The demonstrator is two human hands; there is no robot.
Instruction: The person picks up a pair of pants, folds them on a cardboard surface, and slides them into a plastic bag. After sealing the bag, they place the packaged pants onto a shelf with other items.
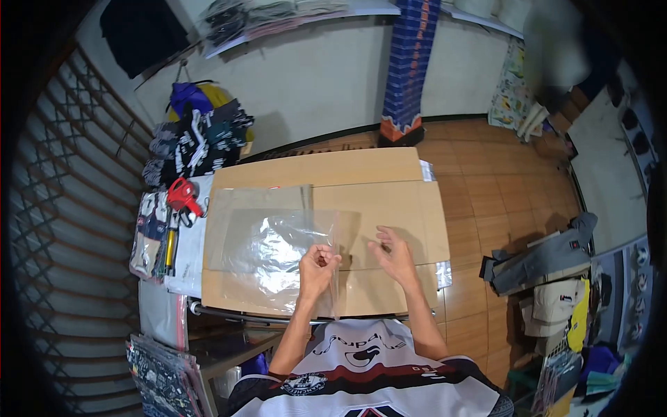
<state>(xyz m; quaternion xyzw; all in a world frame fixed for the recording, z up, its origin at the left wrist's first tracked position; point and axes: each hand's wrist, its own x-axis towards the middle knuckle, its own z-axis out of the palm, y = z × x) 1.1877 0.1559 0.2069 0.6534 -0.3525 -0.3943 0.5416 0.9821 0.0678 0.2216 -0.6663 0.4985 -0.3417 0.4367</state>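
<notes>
A clear plastic bag (278,257) lies over the left part of the cardboard sheet (389,208), its right edge near the middle. My left hand (319,267) is at that edge, its fingers pinched on the plastic. To the right, my right hand (392,251) is raised over the cardboard with its fingers apart and nothing in them. Beneath the clear bag is a greyish flat plastic packet (260,198).
Left of the cardboard are a red tape dispenser (183,197), a yellow tool (170,250) and packed garments (148,240). Piled clothes (201,139) stand behind. A blue pillar (410,69) rises beyond the table. Grey fabric (542,257) lies at right.
</notes>
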